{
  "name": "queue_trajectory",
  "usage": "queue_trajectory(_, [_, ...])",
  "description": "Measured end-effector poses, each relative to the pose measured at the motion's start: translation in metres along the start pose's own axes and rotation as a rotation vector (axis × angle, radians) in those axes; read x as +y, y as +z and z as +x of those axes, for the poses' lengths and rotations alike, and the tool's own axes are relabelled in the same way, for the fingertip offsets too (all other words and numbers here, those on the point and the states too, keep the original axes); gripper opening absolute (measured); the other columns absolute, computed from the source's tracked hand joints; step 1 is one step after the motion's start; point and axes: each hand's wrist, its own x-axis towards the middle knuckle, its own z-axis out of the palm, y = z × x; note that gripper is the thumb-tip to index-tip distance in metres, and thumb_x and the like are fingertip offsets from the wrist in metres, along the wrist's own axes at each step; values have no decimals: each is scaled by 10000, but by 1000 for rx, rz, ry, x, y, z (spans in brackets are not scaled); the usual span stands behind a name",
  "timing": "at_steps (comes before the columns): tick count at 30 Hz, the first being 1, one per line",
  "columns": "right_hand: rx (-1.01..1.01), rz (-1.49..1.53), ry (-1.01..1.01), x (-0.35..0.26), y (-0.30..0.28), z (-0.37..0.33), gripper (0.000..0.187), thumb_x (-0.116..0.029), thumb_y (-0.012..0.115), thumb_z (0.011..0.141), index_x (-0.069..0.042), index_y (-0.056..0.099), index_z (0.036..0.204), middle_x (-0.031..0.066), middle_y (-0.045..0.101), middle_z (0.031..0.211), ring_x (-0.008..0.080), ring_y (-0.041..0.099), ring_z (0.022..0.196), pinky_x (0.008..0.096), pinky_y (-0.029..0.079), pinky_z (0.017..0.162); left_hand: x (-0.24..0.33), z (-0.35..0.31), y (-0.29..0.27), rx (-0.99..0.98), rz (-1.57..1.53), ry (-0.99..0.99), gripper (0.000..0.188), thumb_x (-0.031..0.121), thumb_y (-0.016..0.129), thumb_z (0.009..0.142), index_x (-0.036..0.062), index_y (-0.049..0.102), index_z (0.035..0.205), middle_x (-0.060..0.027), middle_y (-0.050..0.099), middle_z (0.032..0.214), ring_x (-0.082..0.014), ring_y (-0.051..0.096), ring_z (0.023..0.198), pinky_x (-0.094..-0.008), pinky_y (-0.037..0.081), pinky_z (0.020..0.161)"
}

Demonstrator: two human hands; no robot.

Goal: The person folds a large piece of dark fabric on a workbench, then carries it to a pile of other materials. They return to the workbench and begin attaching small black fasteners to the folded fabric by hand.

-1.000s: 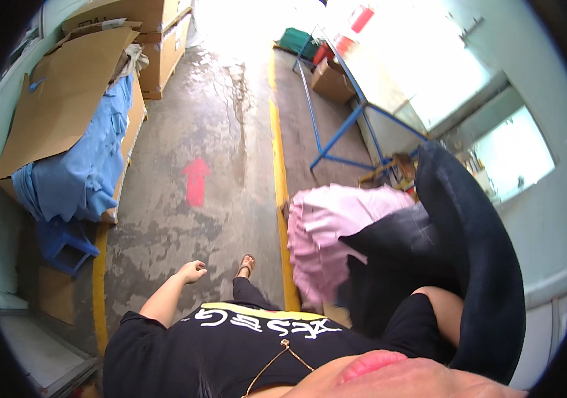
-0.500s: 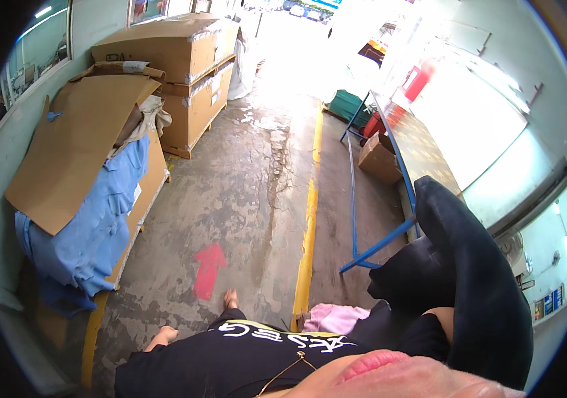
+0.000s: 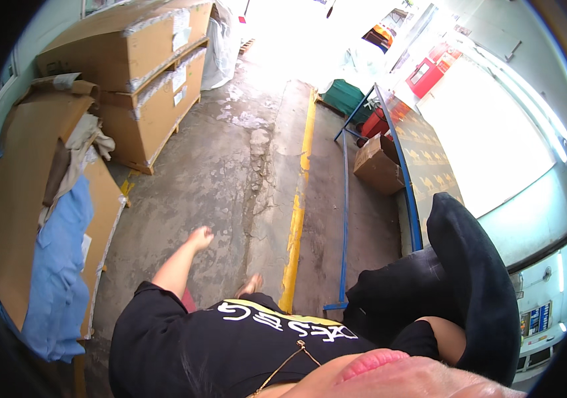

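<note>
Concrete floor (image 3: 184,179); black cloth (image 3: 474,278) pointing lengthwise forward; left hand (image 3: 200,237) empty, half-curled; right hand: state hidden.

Black cloth (image 3: 472,278) lower right, light blue cloth (image 3: 61,259) at left, brown cardboard boxes (image 3: 154,56) upper left, yellow floor stripe (image 3: 300,205) mid-frame, blue-framed table (image 3: 432,156) with pale-patterned brown top.

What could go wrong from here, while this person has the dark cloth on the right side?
The dark cloth hangs close to the blue frame in this view, so its edge might snag there. The concrete floor has a long, broken crack ahead of the foot, so a stumble is perhaps possible.
</note>
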Motion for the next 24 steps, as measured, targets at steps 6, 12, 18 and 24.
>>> queue_trajectory(6, [-80,54,-45,108,-52,207,815,-583,350,978,-43,214,1573,169,213,1636,367,292,1471,578,299,1162,35,135,-31,218,-152,-36,361,255,659,928,39,633,1217,-163,711,1162,-284,682,1086,-396,531,916])
queue_trajectory(12, [41,-75,-6,137,-154,353,793,-564,345,989,-46,213,1573,168,211,1636,365,292,1472,581,299,1162,8,157,17,-490,-524,-113,530,428,716,871,-12,711,1167,-198,717,1148,-179,647,1002,-398,518,910])
queue_trajectory(18, [73,-106,-3,206,-206,520,770,-546,340,1000,-49,211,1574,167,209,1637,363,291,1472,583,299,1162,60,315,17,-588,70,-588,503,443,667,884,-5,718,1107,-224,705,1132,-276,652,1040,-430,522,912])
queue_trajectory(24, [156,-166,40,246,-278,658,748,-528,335,1011,-52,210,1574,165,207,1638,362,290,1473,585,299,1162,190,666,38,-427,488,-115,491,458,618,898,2,724,1047,-249,693,1115,-373,657,1078,-462,525,914])
